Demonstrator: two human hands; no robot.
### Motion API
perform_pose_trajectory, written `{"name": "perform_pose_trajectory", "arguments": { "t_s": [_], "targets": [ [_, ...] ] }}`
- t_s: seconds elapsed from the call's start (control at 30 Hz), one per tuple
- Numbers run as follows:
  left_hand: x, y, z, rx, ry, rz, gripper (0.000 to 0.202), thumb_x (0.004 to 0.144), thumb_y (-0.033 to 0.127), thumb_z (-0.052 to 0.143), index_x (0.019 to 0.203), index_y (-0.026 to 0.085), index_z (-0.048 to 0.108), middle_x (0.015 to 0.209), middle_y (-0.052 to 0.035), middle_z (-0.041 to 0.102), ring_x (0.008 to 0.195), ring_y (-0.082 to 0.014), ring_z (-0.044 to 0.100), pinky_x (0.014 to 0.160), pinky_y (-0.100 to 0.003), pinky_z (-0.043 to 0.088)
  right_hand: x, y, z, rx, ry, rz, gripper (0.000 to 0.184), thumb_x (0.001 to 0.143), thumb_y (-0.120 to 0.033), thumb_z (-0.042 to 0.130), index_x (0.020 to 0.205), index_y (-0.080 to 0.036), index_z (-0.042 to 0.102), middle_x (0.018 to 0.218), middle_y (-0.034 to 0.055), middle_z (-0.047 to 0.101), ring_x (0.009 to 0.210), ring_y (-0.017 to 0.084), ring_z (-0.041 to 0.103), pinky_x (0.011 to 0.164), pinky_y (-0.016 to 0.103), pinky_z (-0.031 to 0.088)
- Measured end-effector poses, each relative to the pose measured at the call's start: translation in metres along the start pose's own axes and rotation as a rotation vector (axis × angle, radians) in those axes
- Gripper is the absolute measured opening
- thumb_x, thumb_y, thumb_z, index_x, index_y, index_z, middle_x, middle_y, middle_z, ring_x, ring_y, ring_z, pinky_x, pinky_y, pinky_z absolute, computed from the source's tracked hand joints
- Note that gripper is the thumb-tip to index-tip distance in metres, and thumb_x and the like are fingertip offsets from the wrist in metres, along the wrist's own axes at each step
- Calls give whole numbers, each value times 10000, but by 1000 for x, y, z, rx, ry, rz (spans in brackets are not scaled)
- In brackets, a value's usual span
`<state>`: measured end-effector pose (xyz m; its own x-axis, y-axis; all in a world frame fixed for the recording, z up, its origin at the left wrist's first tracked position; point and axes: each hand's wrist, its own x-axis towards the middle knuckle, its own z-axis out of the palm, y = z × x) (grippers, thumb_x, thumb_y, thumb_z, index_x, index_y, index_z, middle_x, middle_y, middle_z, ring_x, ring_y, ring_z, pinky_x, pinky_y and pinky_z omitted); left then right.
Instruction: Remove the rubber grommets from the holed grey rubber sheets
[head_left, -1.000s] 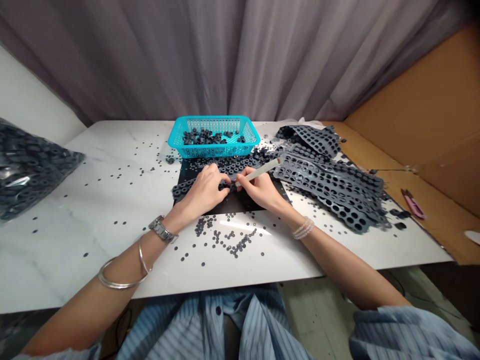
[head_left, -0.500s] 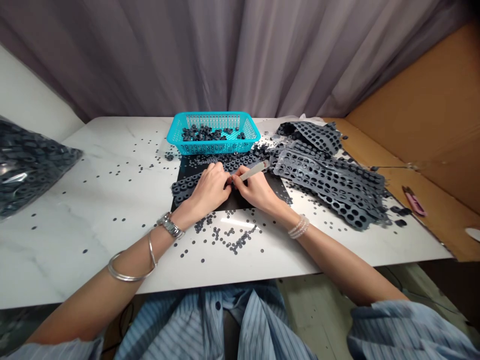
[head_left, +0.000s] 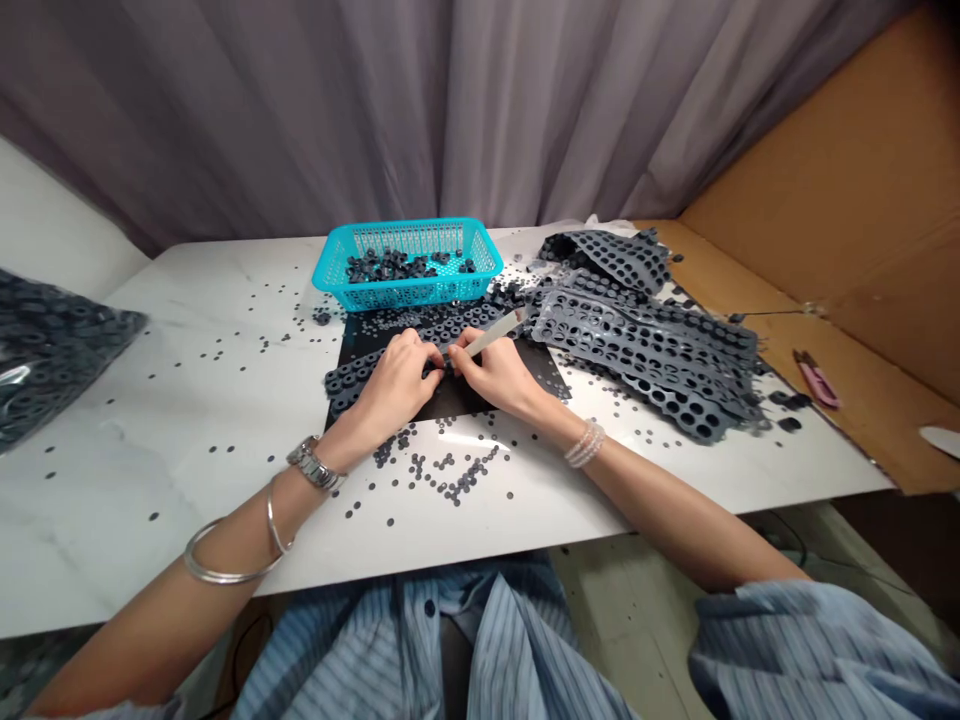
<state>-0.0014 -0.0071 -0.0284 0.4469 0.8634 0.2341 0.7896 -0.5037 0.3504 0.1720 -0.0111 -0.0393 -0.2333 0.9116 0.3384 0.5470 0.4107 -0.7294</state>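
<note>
My right hand (head_left: 501,376) is closed around a pale, flat-handled tool (head_left: 495,331), its handle slanting up to the right. The tool's working tip is hidden by my fingers. Beside it, my left hand (head_left: 399,384) is closed at the near edge of a dark grey moulded sheet of ring-shaped rubber pieces (head_left: 351,377). My two thumbs and forefingers almost meet there, and what lies between them is too small to make out. The sheet rests on a black mat (head_left: 442,407).
Behind the mat, a turquoise basket (head_left: 409,297) holds loose dark rings. Perforated dark sheets (head_left: 637,335) are piled to the right. Small dark discs (head_left: 465,480) litter the white table (head_left: 247,540). A filled plastic bag (head_left: 60,350) lies left; a pink-handled cutter (head_left: 816,380) lies on cardboard at right.
The whole view has shifted slightly, so most things appear a little further left. Both hands keep their closed grip at the same part of the sheet, with the tool still in my right hand.
</note>
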Motion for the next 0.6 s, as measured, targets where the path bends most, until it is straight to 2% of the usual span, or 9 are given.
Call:
{"name": "perform_pose_trajectory", "arguments": {
  "t_s": [0.13,0.47,0.6],
  "targets": [
    [0,0,1,5,6,-12,130,861,201,576,928,192,687,902,-66,522,951,-250,551,905,-387,471,0,0,-2,51,28,39,244,927,-287,497,700,-205,533,663,0,633,617,146,555,629,271,376],
    [0,1,2,12,8,-9,138,845,218,592,947,181,677,891,-71,523,956,-263,547,882,-389,475,-1,1,1,6,2,-9,213,916,-263,502,713,-207,533,677,7,633,641,156,565,638,276,379],
    [1,3,4,-5,20,10,129,857,187,560,879,166,686,889,-77,543,938,-250,556,884,-381,463,-1,-2,3,-29,4,-14,223,917,-244,488,696,-215,490,659,8,601,628,158,552,624,278,360]
  ]
}}
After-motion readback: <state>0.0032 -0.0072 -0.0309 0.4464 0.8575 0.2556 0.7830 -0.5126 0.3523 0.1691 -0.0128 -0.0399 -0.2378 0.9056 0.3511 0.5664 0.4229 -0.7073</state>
